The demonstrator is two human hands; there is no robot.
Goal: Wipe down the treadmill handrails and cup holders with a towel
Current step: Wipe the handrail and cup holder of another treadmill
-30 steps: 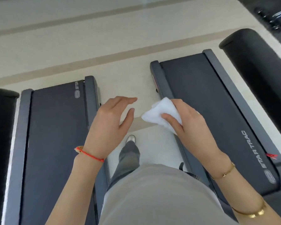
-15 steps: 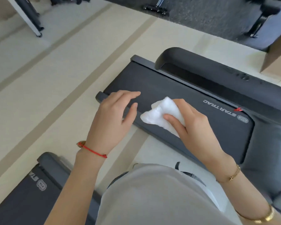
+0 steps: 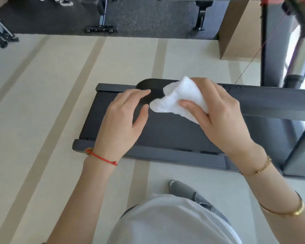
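Right hand (image 3: 224, 118) grips a crumpled white towel (image 3: 176, 99), thumb curled across its front & fingers wrapped behind it, so the cloth sticks out to the left of the fist. Left hand (image 3: 121, 120) holds nothing: fingers lie relaxed and slightly bent, thumb apart, fingertips just beside the towel's loose edge w/o clearly touching it. Both hands hover above a dark grey treadmill (image 3: 165, 132) w/ black running belt, seen from above, its deck running left to right across the middle of the view. The black rounded end of a padded handrail (image 3: 153, 85) shows between the 2 hands, at the far side of the deck; the towel sits in front of it, can't tell whether cloth touches it. A thin red string bracelet (image 3: 102, 158) circles the left wrist; a fine gold chain bracelet (image 3: 259, 169) and a gold bangle (image 3: 289, 211) sit on the right forearm. The person's white shirt (image 3: 165, 222) fills the bottom centre, w/ 1 grey trouser leg and shoe (image 3: 185, 189) on the pale beige striped floor (image 3: 42, 103). Dark gym mat w/ equipment stands (image 3: 100, 29) lies at the top
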